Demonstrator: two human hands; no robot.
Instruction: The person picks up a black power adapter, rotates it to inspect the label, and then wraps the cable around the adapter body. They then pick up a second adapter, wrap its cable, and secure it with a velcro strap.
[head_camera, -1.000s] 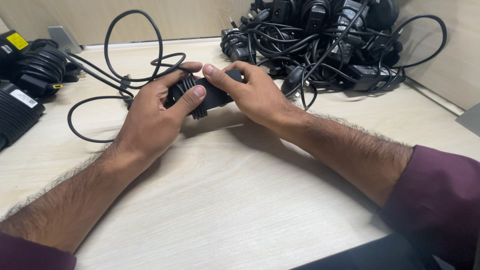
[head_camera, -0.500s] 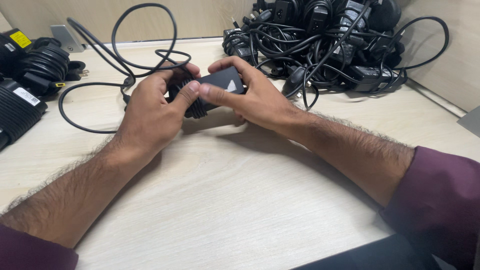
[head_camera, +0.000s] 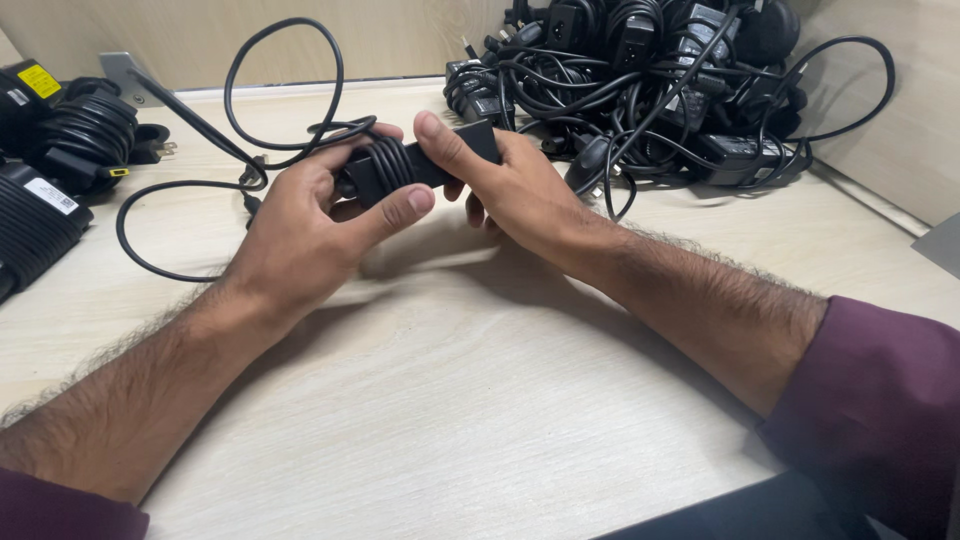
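Observation:
Both hands hold a black power adapter brick (head_camera: 412, 162) a little above the light wooden table (head_camera: 450, 400). My left hand (head_camera: 320, 225) grips its left end, where several turns of black cable are wound around it. My right hand (head_camera: 500, 185) grips the right end, thumb on top. The loose part of the cable (head_camera: 240, 110) loops away to the left and back across the table.
A tangled pile of black adapters and cables (head_camera: 670, 80) fills the far right corner. Bundled black adapters (head_camera: 60, 150) lie at the far left edge. A wooden wall runs along the back and right.
The brick has been lifted and turned in my hands, and the loose cable loop has shifted on the table as more cable sits wound around the brick.

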